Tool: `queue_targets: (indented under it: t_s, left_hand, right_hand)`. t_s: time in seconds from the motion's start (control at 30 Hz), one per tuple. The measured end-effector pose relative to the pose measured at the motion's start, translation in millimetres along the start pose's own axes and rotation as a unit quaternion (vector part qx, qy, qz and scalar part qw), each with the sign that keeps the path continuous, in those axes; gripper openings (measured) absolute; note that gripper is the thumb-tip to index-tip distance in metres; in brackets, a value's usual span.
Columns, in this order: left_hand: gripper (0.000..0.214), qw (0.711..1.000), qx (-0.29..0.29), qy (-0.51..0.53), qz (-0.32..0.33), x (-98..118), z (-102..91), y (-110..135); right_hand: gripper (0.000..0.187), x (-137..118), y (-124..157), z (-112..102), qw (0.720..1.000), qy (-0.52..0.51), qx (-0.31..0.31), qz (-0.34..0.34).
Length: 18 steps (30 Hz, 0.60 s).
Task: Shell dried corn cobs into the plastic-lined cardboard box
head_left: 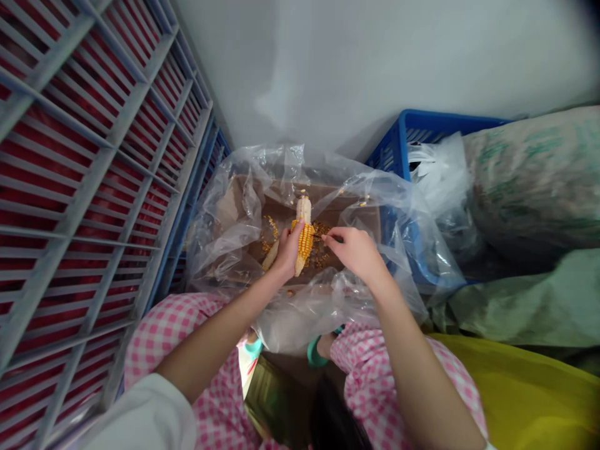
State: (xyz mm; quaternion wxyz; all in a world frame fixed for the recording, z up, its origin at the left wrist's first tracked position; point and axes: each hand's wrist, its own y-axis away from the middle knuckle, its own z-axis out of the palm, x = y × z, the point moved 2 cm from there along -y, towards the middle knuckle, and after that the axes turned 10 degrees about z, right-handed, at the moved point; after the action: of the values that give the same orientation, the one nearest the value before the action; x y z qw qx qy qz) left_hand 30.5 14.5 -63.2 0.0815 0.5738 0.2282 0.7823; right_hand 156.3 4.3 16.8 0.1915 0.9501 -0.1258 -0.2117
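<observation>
My left hand (287, 250) is wrapped round an ear of corn (304, 240), held upright over a plastic-lined cardboard box (262, 187). Its top part is stripped to the pale cob, while yellow kernels cover the lower part. Close by on the right, my right hand (349, 247) pinches a thin dark tool (320, 237), its tip near the kernels; its exact kind is too small to make out. Loose kernels (270, 228) lie in the box. Partly hidden behind my left hand is a pale cob (270, 256).
Clear plastic sheeting (290, 322) drapes over the box's edges. Stacked slatted crates (107, 150) rise at the left. To the right stand a blue basket (402, 144) and a full sack (539, 169), with yellow material (525, 381) below. A pale wall (356, 62) closes the back.
</observation>
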Motion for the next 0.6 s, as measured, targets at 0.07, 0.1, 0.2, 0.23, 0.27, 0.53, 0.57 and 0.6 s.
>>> queue_targets:
  t_s: [0.07,0.1,0.2,0.23,0.27,0.53,0.57,0.6]
  left_hand:
    - [0.039,1.0,-0.003,-0.006,0.002,0.7,-0.3,0.1]
    - [0.039,1.0,-0.006,-0.007,0.004,0.8,-0.6,0.0]
    - [0.039,1.0,-0.018,-0.006,0.005,0.4,-1.1,-0.5]
    - [0.04,1.0,-0.02,-0.006,0.003,0.3,-1.1,-0.5]
    - [0.04,1.0,-0.021,-0.008,0.002,0.4,-1.0,-0.4]
    - [0.039,0.999,-0.022,-0.034,-0.003,2.2,1.3,1.0]
    - [0.037,0.999,-0.024,-0.037,-0.003,2.0,1.2,1.1]
    - [0.036,0.999,-0.025,-0.04,-0.002,1.8,1.1,1.2]
  right_hand:
    - [0.026,1.4,-0.4,0.0,1.0,0.0,0.001,-0.001]
    - [0.026,1.9,-0.5,0.2,1.0,0.0,0.0,-0.001]
    - [0.026,2.6,-0.8,0.5,1.0,-0.001,-0.004,-0.002]
    - [0.026,2.7,-0.8,0.2,1.0,-0.001,-0.005,-0.002]
    - [0.026,2.8,-0.8,-0.1,1.0,-0.003,-0.007,-0.002]
    - [0.027,3.5,-1.2,-1.6,1.0,-0.002,-0.008,0.0]
    - [0.027,3.5,-1.2,-1.4,1.0,0.001,-0.009,0.0]
    - [0.027,3.5,-1.2,-1.4,1.0,0.006,-0.008,-0.001]
